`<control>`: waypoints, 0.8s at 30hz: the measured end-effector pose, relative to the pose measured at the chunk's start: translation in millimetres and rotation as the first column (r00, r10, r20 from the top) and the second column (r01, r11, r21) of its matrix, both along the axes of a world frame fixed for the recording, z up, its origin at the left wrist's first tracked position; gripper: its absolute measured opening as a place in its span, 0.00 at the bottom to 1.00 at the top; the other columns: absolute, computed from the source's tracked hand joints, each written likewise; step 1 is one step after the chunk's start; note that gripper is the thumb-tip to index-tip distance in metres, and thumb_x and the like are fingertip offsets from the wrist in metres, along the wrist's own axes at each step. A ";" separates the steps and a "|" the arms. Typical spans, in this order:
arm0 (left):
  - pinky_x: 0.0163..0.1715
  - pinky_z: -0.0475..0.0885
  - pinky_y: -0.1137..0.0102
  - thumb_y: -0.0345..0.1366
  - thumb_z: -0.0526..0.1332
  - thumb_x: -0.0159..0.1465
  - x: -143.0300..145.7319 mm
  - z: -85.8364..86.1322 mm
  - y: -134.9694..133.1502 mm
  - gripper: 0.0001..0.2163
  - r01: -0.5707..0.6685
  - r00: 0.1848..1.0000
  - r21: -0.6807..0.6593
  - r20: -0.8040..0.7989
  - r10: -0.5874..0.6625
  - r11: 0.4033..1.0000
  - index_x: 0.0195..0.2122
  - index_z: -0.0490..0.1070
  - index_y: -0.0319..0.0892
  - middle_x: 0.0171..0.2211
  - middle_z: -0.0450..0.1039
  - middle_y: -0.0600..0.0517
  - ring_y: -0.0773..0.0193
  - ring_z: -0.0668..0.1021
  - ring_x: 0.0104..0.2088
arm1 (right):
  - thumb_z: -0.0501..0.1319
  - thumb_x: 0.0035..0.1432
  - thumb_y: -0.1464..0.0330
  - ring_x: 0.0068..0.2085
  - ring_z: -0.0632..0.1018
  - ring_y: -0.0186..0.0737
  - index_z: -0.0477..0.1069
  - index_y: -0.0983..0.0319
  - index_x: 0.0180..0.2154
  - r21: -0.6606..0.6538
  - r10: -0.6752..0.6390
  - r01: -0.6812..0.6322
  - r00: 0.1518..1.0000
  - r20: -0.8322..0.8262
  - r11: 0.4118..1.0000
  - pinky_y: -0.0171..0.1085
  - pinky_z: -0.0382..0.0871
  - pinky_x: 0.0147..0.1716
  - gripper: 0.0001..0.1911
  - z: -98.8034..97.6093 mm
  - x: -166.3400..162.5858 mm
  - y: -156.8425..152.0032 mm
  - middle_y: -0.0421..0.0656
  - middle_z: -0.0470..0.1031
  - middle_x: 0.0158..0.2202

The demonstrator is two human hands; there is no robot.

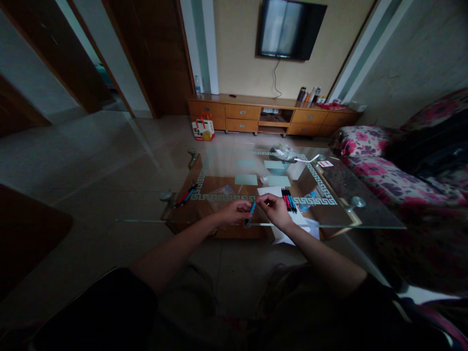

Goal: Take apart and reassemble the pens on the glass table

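Over the near edge of the glass table, my left hand (237,212) is closed around a blue pen (252,208), which is held tilted. My right hand (272,207) has its thumb and fingertips pinched at the pen's upper end; whether they grip the pen itself or a small part is too small to tell. Right beside my right hand, several red, blue and black pens (288,200) lie in a row on white paper (270,193). Further left on the glass, a few more red and blue pens (185,196) lie together.
The glass table (365,209) has a sharp front edge near my wrists. A bowl with a plastic bag (283,152) stands at its back, near a white card (325,164). A flowered sofa (413,180) is at the right. A gift bag (203,128) stands before the low cabinet (241,113).
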State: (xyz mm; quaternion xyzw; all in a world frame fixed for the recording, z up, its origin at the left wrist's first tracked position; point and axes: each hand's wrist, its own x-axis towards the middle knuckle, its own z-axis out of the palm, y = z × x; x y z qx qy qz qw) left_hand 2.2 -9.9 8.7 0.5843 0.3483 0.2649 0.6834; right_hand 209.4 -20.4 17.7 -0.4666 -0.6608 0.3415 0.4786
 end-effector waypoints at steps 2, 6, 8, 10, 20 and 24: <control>0.28 0.73 0.73 0.43 0.73 0.51 0.0 -0.4 0.4 0.21 -0.002 1.000 0.002 -0.003 0.002 1.000 0.42 0.72 0.39 0.35 0.75 0.49 0.67 0.77 0.30 | 0.63 0.57 0.57 0.34 0.77 0.39 0.77 0.62 0.36 0.006 0.005 -0.005 1.000 0.015 1.000 0.38 0.72 0.36 0.15 -0.2 0.4 -0.2 0.45 0.80 0.35; 0.28 0.73 0.73 0.43 0.73 0.51 -0.1 -1.5 1.2 0.21 -0.001 1.000 -0.003 0.006 0.001 1.000 0.42 0.72 0.39 0.35 0.75 0.49 0.67 0.77 0.30 | 0.62 0.58 0.57 0.33 0.77 0.39 0.77 0.62 0.37 0.005 0.018 -0.018 0.999 0.038 1.000 0.37 0.72 0.36 0.15 -0.7 1.0 -0.6 0.45 0.80 0.35; 0.28 0.73 0.73 0.43 0.73 0.51 0.0 -1.5 1.2 0.21 -0.002 1.000 -0.008 0.011 0.002 1.000 0.42 0.72 0.39 0.35 0.75 0.49 0.67 0.77 0.30 | 0.62 0.59 0.57 0.34 0.78 0.39 0.77 0.62 0.37 0.002 0.021 -0.021 0.999 0.041 1.000 0.37 0.72 0.36 0.15 0.3 0.5 -1.2 0.45 0.80 0.35; 0.28 0.73 0.73 0.43 0.73 0.51 0.2 -1.1 1.2 0.21 -0.005 1.000 -0.006 0.013 0.005 1.000 0.42 0.72 0.39 0.34 0.76 0.49 0.66 0.77 0.30 | 0.61 0.60 0.57 0.36 0.78 0.40 0.77 0.61 0.38 -0.003 0.029 -0.029 0.999 0.045 1.000 0.37 0.72 0.38 0.15 1.6 -0.1 -1.7 0.45 0.80 0.37; 0.30 0.74 0.70 0.42 0.73 0.51 1.3 -2.1 2.2 0.20 -0.026 0.999 0.014 0.037 0.026 1.000 0.41 0.72 0.39 0.35 0.74 0.50 0.66 0.77 0.31 | 0.58 0.63 0.56 0.41 0.79 0.41 0.77 0.61 0.41 0.020 0.058 -0.060 0.993 0.098 0.998 0.39 0.71 0.44 0.16 -2.0 0.1 0.6 0.45 0.80 0.39; 0.30 0.75 0.70 0.42 0.73 0.52 1.1 -4.2 3.7 0.21 -0.048 0.998 0.023 0.053 0.047 0.999 0.42 0.72 0.39 0.37 0.74 0.49 0.65 0.77 0.32 | 0.58 0.63 0.56 0.42 0.78 0.41 0.77 0.61 0.42 0.037 0.064 -0.067 0.995 0.081 0.997 0.39 0.71 0.44 0.17 -0.1 -0.1 -0.4 0.46 0.79 0.41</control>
